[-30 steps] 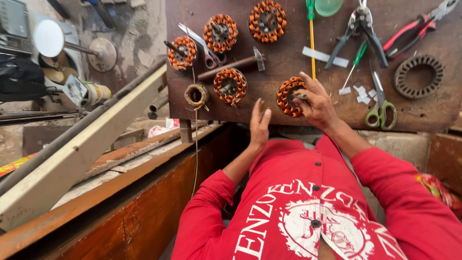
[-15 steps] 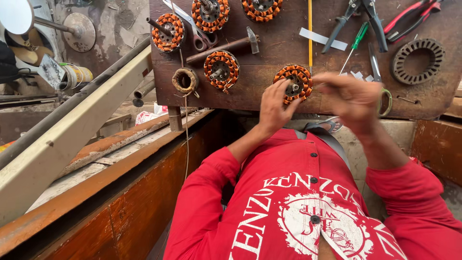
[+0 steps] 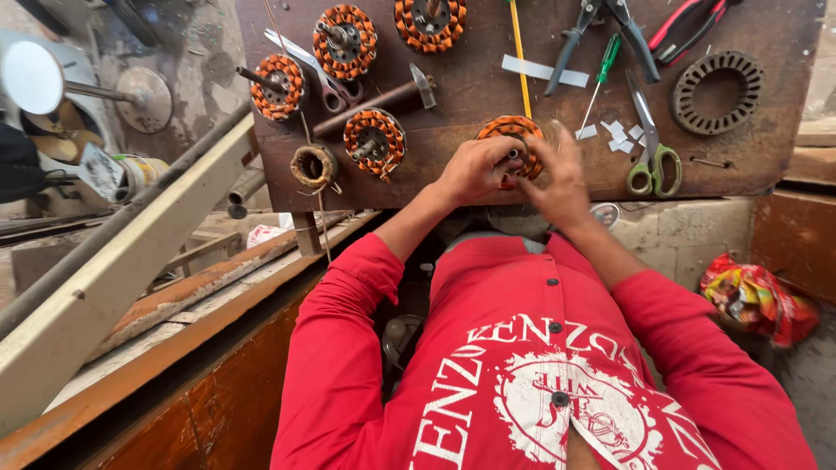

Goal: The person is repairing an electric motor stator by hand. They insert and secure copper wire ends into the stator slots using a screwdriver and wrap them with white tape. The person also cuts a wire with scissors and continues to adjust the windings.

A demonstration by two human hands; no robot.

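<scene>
Round motor stator wound with orange-brown copper wire (image 3: pixel 514 139) is held at the near edge of the dark, scuffed wooden board (image 3: pixel 488 87), partly hidden behind both hands. Left hand (image 3: pixel 475 170) is curled around the stator's left side, fingers closed on it. Right hand (image 3: pixel 557 178) is pressed against its right side, fingers bent over the winding; exact grip can't be told, since the fingertips are hidden.

Three similar copper-wound stators are laid further up and to the left on the board: (image 3: pixel 374 139), (image 3: pixel 279 85), (image 3: pixel 346 39). A small ring-shaped coil of dull brown wire (image 3: pixel 313 165) is seen at the board's left edge. A bare dark steel laminated stator ring with slotted inner teeth (image 3: pixel 717 91) is set at upper right. Green-handled scissors (image 3: pixel 651 152) are lying just right of the hands, small white paper strips (image 3: pixel 620 133) beside them. A green-handled screwdriver (image 3: pixel 601 74) and grey metal pliers (image 3: pixel 601 30) are placed above. A rusty-headed hammer (image 3: pixel 374 104) is lying between the stators.
</scene>
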